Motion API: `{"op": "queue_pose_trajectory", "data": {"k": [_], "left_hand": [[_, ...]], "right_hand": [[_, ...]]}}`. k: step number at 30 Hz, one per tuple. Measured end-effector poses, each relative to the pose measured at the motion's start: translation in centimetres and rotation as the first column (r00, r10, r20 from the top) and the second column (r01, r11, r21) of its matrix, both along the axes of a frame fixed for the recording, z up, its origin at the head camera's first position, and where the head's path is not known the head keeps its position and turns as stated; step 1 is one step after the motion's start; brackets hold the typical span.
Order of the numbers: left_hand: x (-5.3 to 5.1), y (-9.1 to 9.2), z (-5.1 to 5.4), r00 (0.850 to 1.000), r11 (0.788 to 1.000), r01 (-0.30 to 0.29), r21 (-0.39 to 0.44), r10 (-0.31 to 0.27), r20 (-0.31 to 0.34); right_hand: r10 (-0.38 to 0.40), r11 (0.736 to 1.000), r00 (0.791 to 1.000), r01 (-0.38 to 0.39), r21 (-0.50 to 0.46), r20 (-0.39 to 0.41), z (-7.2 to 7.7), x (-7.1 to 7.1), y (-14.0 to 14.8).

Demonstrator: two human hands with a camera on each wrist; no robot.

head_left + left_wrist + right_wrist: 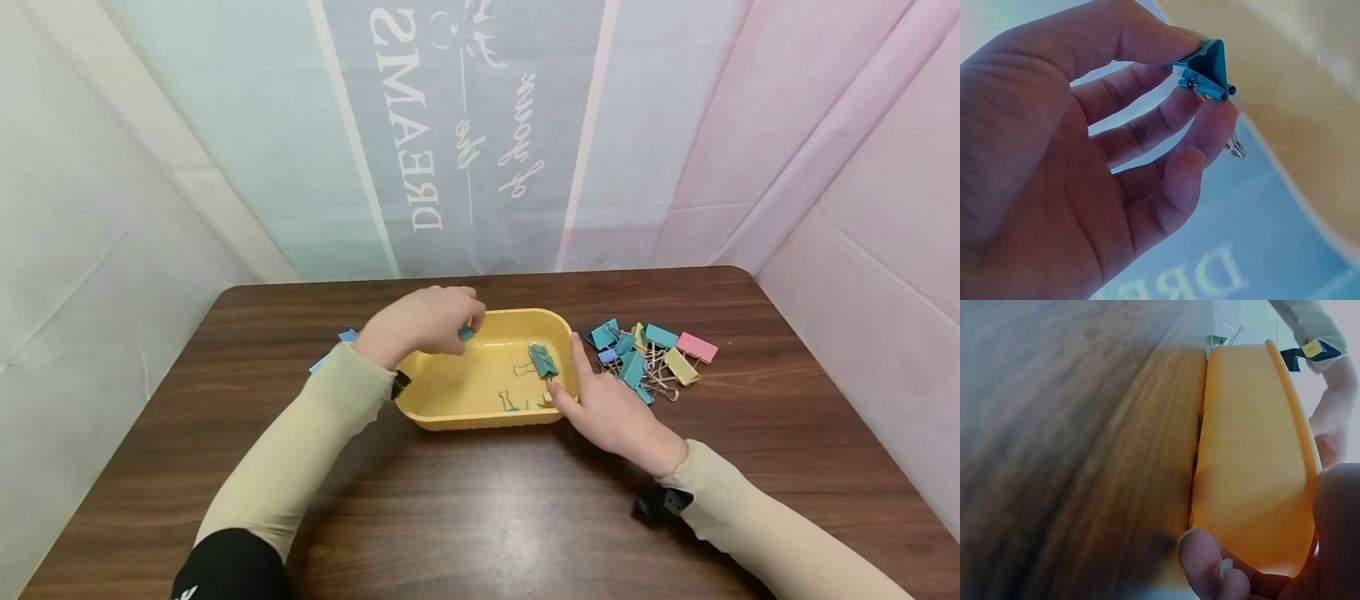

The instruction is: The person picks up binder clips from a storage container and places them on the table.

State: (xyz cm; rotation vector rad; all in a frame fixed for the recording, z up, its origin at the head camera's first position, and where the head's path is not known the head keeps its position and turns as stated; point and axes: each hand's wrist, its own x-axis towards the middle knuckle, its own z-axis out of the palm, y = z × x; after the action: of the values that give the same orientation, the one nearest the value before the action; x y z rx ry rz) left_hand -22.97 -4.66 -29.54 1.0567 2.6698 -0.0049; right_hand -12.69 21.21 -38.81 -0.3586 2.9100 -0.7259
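Observation:
My left hand (427, 321) is over the far left part of a yellow plastic bin (487, 422). Between its thumb and fingertips it pinches a teal binder clip (1207, 69), whose wire handles point down past the fingers in the left wrist view. At the bin's right end, my right hand (615, 412) grips the wall, thumb at the rim and fingers around the outside. Inside the bin lie a teal binder clip (543, 361) and a few smaller ones near the front wall, partly hidden by the rim and thumb.
Right of the bin, a loose pile of teal, yellow, blue and pink binder clips (632, 367) lies on the brown wooden table (480, 517). Blue clips (348, 335) show at the left, partly behind my left wrist. A printed cloth (480, 125) hangs behind the table.

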Motion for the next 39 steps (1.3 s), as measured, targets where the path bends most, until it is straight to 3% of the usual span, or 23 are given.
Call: {"op": "queue_pose_trajectory", "data": {"k": [9, 14, 19, 30, 34, 39], "left_hand": [[0.8, -6.4, 0.4, 0.993, 0.992, -0.114, 0.053, 0.114, -0.006], [1.0, -9.9, -0.2, 0.979, 0.977, -0.202, 0.065, 0.201, 0.01], [1.3, -12.6, -1.3, 0.966, 0.966, -0.257, 0.021, 0.256, 0.045], [1.3, -15.1, -3.7, 0.956, 0.958, -0.281, 0.058, 0.275, 0.1], [1.1, -15.5, -3.6, 0.952, 0.951, -0.297, 0.083, 0.289, 0.1], [0.6, -15.4, -2.7, 0.949, 0.94, -0.313, 0.136, 0.303, 0.093]], "right_hand": [[0.005, 1.0, 1.0, -0.005, -0.007, 0.002, -0.3, 0.0, 0.0], [0.007, 1.0, 1.0, -0.007, -0.009, -0.006, -0.2, 0.0, -0.1], [0.007, 1.0, 1.0, -0.007, -0.009, -0.001, -0.1, 0.0, -0.1], [-0.003, 1.0, 1.0, 0.003, -0.002, -0.001, -0.1, 0.0, 0.0], [-0.005, 1.0, 1.0, 0.005, 0.0, 0.002, -0.1, -0.1, 0.0], [-0.008, 1.0, 1.0, 0.008, 0.006, 0.004, 0.0, -0.1, 0.0]]}}
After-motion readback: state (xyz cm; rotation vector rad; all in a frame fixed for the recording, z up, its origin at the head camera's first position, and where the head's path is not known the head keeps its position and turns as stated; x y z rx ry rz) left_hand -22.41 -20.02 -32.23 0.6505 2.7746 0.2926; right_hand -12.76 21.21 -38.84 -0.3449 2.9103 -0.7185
